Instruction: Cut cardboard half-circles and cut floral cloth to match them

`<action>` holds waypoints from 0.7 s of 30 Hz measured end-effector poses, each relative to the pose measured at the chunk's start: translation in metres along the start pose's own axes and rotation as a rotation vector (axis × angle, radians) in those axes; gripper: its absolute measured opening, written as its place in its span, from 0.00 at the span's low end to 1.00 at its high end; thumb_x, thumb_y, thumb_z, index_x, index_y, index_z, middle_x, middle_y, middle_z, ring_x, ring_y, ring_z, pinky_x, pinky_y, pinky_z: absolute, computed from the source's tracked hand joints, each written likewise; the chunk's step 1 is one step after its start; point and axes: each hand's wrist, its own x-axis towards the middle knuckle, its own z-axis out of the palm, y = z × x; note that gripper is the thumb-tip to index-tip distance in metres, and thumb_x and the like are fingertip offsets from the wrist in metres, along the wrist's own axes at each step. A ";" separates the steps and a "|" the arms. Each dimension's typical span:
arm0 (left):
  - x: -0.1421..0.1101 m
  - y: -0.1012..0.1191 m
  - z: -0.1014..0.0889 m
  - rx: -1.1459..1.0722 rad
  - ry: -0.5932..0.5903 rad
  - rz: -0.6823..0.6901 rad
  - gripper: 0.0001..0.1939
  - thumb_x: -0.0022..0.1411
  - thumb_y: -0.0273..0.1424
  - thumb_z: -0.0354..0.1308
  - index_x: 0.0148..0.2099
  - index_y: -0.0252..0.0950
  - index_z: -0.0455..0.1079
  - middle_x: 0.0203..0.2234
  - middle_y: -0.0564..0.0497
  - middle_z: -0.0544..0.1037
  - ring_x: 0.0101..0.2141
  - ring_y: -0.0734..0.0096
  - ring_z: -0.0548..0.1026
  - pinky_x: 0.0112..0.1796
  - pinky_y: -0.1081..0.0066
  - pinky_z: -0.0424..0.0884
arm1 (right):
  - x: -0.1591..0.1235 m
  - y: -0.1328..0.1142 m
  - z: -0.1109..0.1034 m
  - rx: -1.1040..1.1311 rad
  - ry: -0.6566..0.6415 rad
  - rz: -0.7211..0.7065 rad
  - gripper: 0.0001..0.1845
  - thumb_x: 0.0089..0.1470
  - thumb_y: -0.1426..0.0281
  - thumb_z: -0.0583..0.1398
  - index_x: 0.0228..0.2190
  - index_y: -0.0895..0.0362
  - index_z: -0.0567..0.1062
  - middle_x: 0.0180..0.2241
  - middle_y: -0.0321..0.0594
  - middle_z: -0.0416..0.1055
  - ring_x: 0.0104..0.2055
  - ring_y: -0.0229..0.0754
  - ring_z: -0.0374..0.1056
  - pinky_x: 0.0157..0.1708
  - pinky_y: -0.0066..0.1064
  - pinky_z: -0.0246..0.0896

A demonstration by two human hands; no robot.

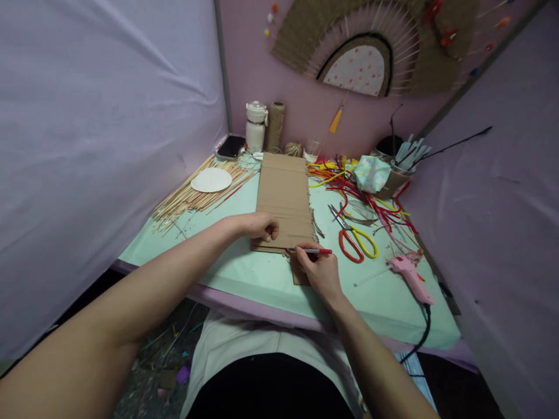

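A long sheet of brown cardboard (283, 195) lies lengthwise on the table, with another layer showing under its front edge. My left hand (264, 226) rests on its lower left part, fingers curled closed; whatever may be inside them is hidden. In my right hand (318, 269) a red pen (321, 251) is pinched, its tip close to the cardboard's front edge. Beneath that hand, a smaller cardboard piece (299, 276) sticks out. To the right lie scissors (349, 230) with one red and one yellow handle, blades apart.
A pink glue gun (411, 276) with a black cord lies at the right. Wooden sticks (196, 201) and a white disc (211, 180) are at the left. Pipe cleaners (345, 183) heap up behind the scissors. A white bottle (255, 128), twine ball (293, 149) and phone (231, 146) stand or lie at the back.
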 end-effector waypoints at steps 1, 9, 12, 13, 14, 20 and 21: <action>0.000 0.000 0.000 -0.004 0.000 -0.003 0.08 0.45 0.20 0.60 0.31 0.35 0.71 0.20 0.57 0.69 0.23 0.77 0.64 0.26 0.77 0.58 | 0.000 0.001 -0.001 0.003 0.007 0.006 0.14 0.53 0.61 0.59 0.28 0.58 0.78 0.24 0.39 0.77 0.25 0.41 0.72 0.27 0.28 0.64; 0.000 -0.001 0.000 -0.044 -0.008 -0.002 0.08 0.46 0.21 0.57 0.31 0.34 0.71 0.19 0.57 0.70 0.22 0.78 0.65 0.25 0.78 0.58 | 0.001 0.004 -0.005 0.002 0.033 0.009 0.14 0.54 0.60 0.58 0.26 0.58 0.76 0.22 0.39 0.76 0.23 0.41 0.70 0.25 0.28 0.63; 0.001 -0.004 0.001 -0.051 -0.008 0.001 0.07 0.45 0.22 0.58 0.31 0.34 0.71 0.19 0.57 0.70 0.22 0.78 0.65 0.24 0.78 0.58 | 0.001 0.006 -0.004 0.006 0.040 0.010 0.14 0.54 0.61 0.57 0.26 0.57 0.75 0.21 0.38 0.75 0.22 0.41 0.69 0.24 0.28 0.62; 0.001 -0.004 0.001 -0.054 -0.008 0.000 0.07 0.45 0.22 0.59 0.31 0.34 0.71 0.19 0.57 0.70 0.22 0.78 0.65 0.25 0.78 0.58 | 0.001 0.006 -0.004 0.007 0.041 0.011 0.13 0.54 0.61 0.57 0.26 0.57 0.74 0.21 0.38 0.75 0.22 0.40 0.69 0.24 0.28 0.62; 0.000 -0.004 0.001 -0.056 -0.007 -0.001 0.07 0.45 0.23 0.59 0.31 0.34 0.71 0.19 0.57 0.70 0.22 0.78 0.65 0.25 0.78 0.58 | 0.001 0.006 -0.004 0.008 0.043 0.012 0.13 0.54 0.61 0.57 0.26 0.57 0.74 0.21 0.38 0.75 0.22 0.40 0.69 0.24 0.28 0.61; -0.004 0.004 -0.001 -0.025 0.001 -0.026 0.08 0.45 0.20 0.57 0.30 0.34 0.70 0.20 0.57 0.70 0.23 0.77 0.65 0.26 0.77 0.58 | 0.001 0.005 -0.005 0.010 0.042 0.008 0.13 0.54 0.62 0.58 0.25 0.57 0.73 0.20 0.36 0.72 0.22 0.39 0.67 0.25 0.28 0.61; -0.005 0.005 -0.002 -0.027 -0.002 -0.030 0.08 0.45 0.20 0.57 0.31 0.34 0.70 0.21 0.57 0.70 0.24 0.77 0.65 0.26 0.77 0.58 | 0.000 0.004 -0.006 0.028 0.056 0.013 0.13 0.54 0.61 0.58 0.25 0.57 0.73 0.20 0.36 0.72 0.22 0.39 0.66 0.25 0.28 0.61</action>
